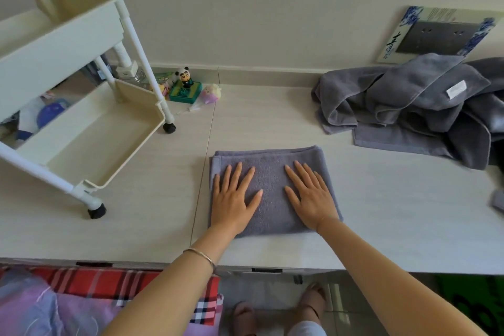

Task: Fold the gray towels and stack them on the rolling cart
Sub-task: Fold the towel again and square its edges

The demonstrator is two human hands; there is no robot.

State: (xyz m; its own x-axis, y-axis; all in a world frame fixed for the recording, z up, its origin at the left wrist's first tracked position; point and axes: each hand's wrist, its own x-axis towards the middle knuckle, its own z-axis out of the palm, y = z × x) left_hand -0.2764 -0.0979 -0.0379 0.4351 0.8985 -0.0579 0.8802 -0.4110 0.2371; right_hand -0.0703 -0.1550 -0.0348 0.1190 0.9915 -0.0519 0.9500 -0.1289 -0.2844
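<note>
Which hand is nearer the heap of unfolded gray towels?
Right. The right hand presses flat on the folded gray towel, on the side facing the crumpled heap of gray towels; the left hand lies flat on the towel's far side.

Soft, even light fills the scene; the pale desk (272,117) is bright without glare. Faint shadows lie under the cart (54,46) wheels at 9 o'clock. Wide-angle distortion bows the cart posts toward the edges; detail is softest at 7 o'clock.
</note>
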